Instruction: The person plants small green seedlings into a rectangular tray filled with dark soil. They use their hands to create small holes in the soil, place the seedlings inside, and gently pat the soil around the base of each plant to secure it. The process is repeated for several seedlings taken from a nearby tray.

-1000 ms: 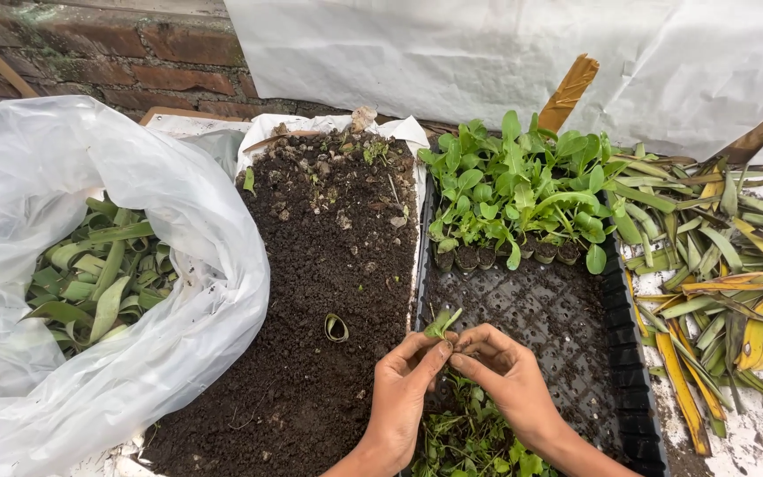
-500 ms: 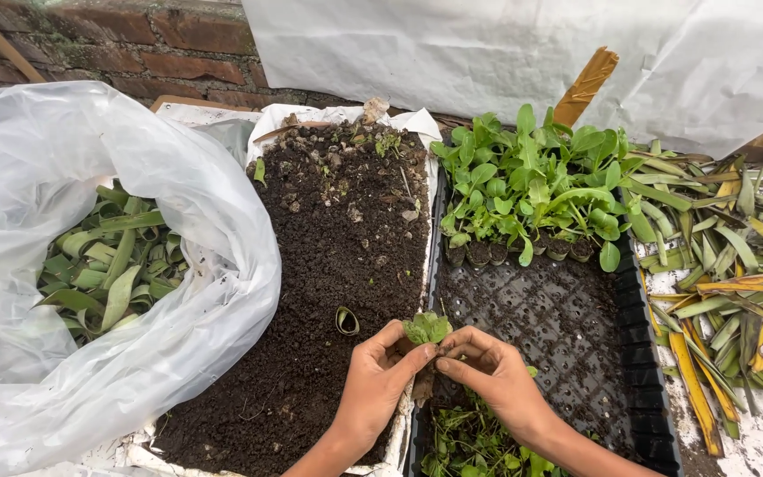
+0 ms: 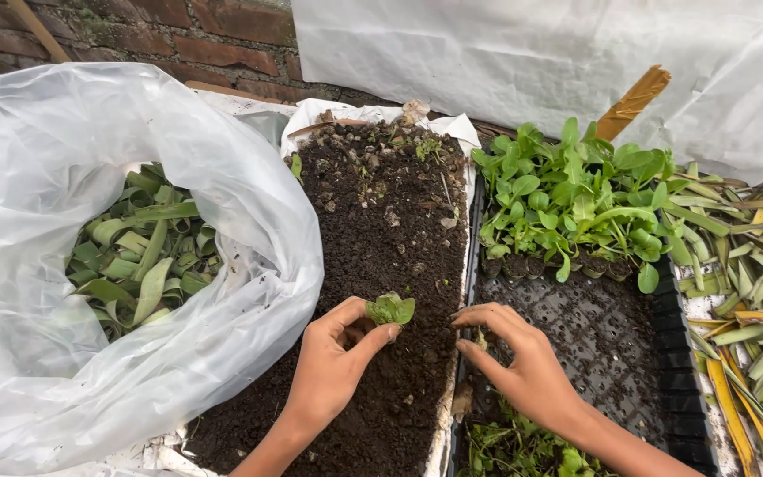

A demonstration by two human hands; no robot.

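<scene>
Between left hand (image 3: 333, 358) fingertips, small green leafy seedling (image 3: 389, 309).

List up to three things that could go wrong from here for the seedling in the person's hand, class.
1. The left hand pinches the small seedling between fingertips; its soft leaves could bruise or the stem snap.
2. The right hand rests at the black tray edge, near loose seedlings it could crush.
3. The soil looks lumpy, so the seedling may sit loose.
</scene>
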